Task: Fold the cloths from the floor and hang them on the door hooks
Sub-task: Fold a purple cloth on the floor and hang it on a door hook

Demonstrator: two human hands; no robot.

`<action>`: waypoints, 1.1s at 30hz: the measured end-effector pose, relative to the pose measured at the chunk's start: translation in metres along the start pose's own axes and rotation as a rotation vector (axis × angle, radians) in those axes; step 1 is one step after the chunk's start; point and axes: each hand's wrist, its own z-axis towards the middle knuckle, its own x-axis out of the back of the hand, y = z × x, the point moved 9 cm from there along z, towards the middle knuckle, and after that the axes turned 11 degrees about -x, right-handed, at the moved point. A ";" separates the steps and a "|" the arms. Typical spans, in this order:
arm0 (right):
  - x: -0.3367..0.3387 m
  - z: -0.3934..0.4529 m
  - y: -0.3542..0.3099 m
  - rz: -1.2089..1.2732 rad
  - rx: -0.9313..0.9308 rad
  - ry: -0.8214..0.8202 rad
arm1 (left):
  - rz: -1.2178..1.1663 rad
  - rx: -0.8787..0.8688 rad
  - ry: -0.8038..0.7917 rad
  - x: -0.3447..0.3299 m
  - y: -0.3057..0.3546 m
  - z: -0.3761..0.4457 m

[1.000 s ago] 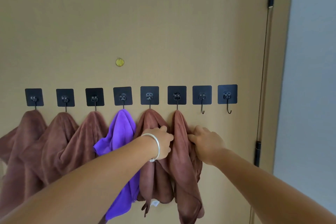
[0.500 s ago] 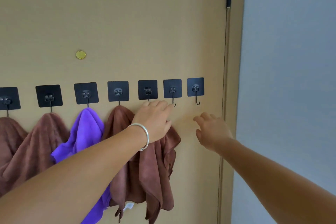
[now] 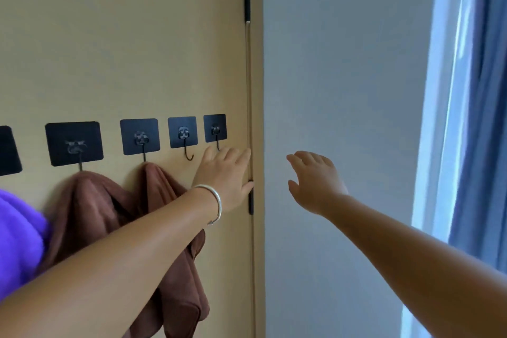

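1. The door [image 3: 123,35] is tan, with a row of black adhesive hook pads across it; its hinged edge [image 3: 248,90] serves as the landmark here.
2. The left hand [image 3: 225,178], with a silver bangle [image 3: 215,203] at the wrist, is held out just beside that hinged edge. Its fingers are straight and relaxed and hold nothing; whether the palm touches the door cannot be told.
3. The right hand [image 3: 315,181] is raised on the far side of the hinged edge, in front of the pale wall [image 3: 343,63]. Its fingers are spread and loose, holding nothing.
4. The hook nearest the hinged edge [image 3: 216,134] is bare, its lower tip hidden behind the left fingers. The second hook from the edge [image 3: 188,149] is bare too.
5. A brown cloth [image 3: 175,269] hangs from the third hook from the hinged edge, draping down behind the left forearm.
6. A second brown cloth [image 3: 90,208] hangs from the fourth hook, touching the first one.
7. A purple cloth [image 3: 19,236] lies farthest from the hinged edge, cut off by the frame; its hook is not in view.
8. A blue curtain [image 3: 480,118] hangs well beyond the hinged edge, past the wall, with bright light beside it.
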 end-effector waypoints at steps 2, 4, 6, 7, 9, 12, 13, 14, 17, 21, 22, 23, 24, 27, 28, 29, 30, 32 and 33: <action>0.016 -0.017 0.018 -0.055 -0.052 0.000 | -0.060 -0.047 0.028 0.004 0.019 0.007; 0.033 -0.036 0.038 -0.125 -0.096 0.007 | -0.117 -0.097 0.059 0.010 0.043 0.014; 0.053 -0.056 0.060 -0.184 -0.152 0.021 | -0.163 -0.149 0.089 0.016 0.070 0.022; 0.063 -0.066 0.071 -0.213 -0.182 0.024 | -0.189 -0.174 0.100 0.020 0.084 0.026; 0.081 -0.088 0.094 -0.278 -0.235 0.013 | -0.238 -0.217 0.117 0.029 0.114 0.034; 0.110 -0.122 0.134 -0.371 -0.309 -0.007 | -0.303 -0.285 0.147 0.047 0.166 0.045; 0.122 -0.132 0.148 -0.392 -0.338 -0.006 | -0.321 -0.310 0.161 0.055 0.184 0.048; 0.135 -0.143 0.162 -0.405 -0.369 -0.004 | -0.338 -0.337 0.176 0.063 0.202 0.051; 0.174 -0.178 0.206 -0.435 -0.462 0.008 | -0.379 -0.424 0.224 0.093 0.259 0.057; 0.225 -0.229 0.262 -0.514 -0.569 0.024 | -0.428 -0.515 0.272 0.138 0.333 0.065; 0.237 -0.243 0.275 -0.533 -0.593 0.025 | -0.444 -0.537 0.282 0.150 0.352 0.067; 0.250 -0.257 0.288 -0.551 -0.616 0.025 | -0.458 -0.559 0.291 0.162 0.371 0.068; 0.263 -0.271 0.302 -0.567 -0.640 0.024 | -0.470 -0.580 0.302 0.174 0.391 0.068; 0.305 -0.314 0.341 -0.595 -0.719 0.029 | -0.510 -0.650 0.323 0.212 0.451 0.066; 0.319 -0.330 0.353 -0.606 -0.748 0.034 | -0.524 -0.677 0.329 0.225 0.471 0.063; 0.333 -0.346 0.365 -0.618 -0.777 0.037 | -0.536 -0.704 0.337 0.238 0.493 0.060; 0.347 -0.364 0.376 -0.633 -0.805 0.035 | -0.549 -0.728 0.345 0.251 0.513 0.057; 0.373 -0.400 0.397 -0.666 -0.857 0.024 | -0.581 -0.774 0.363 0.278 0.554 0.050; 0.387 -0.420 0.407 -0.684 -0.884 0.019 | -0.595 -0.797 0.373 0.292 0.574 0.046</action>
